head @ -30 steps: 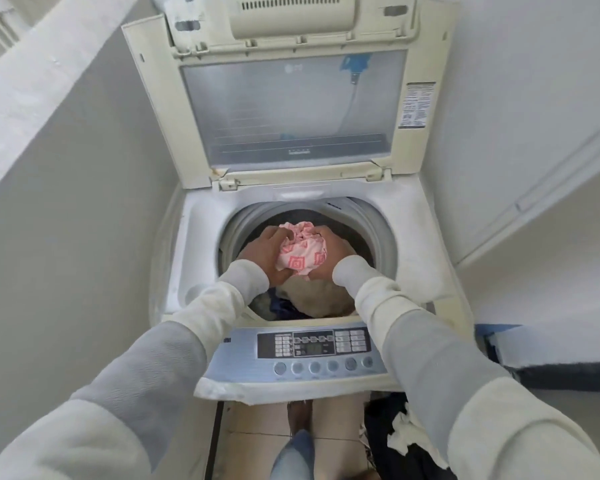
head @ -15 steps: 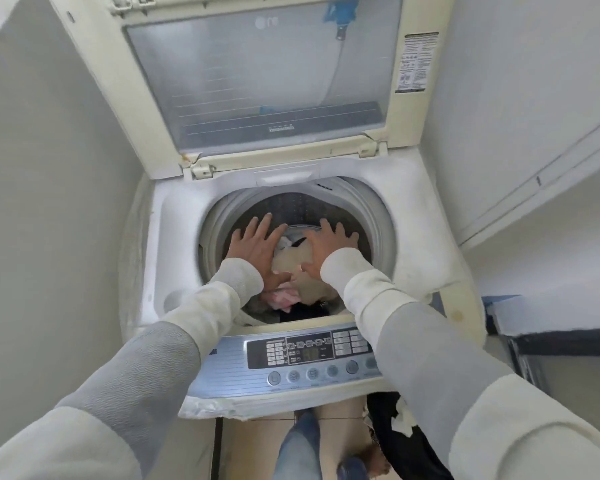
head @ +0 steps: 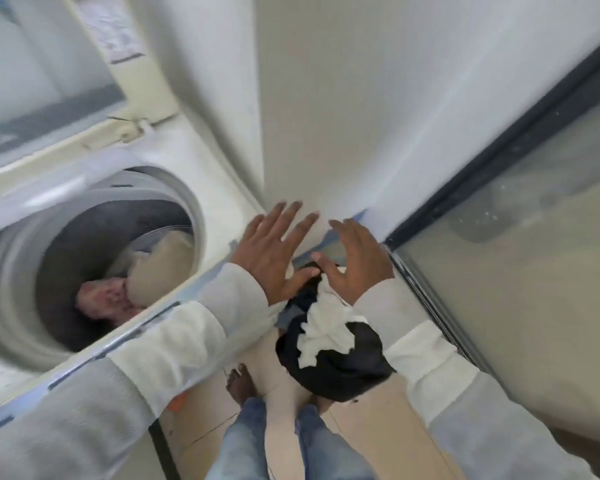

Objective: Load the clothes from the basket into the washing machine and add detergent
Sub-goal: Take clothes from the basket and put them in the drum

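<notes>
Clothes (head: 329, 344) sit at four o'clock from the washer (head: 219, 188); left hand (head: 274, 252) and right hand (head: 359, 263) hover spread, empty, to scoop them.

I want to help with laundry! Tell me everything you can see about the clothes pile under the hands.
The clothes pile is a mostly black bundle with a crumpled white cloth on top and some grey-blue at its left edge. It sits low, right of the washing machine. The left hand and right hand spread open above its far end; touching is unclear.
</notes>
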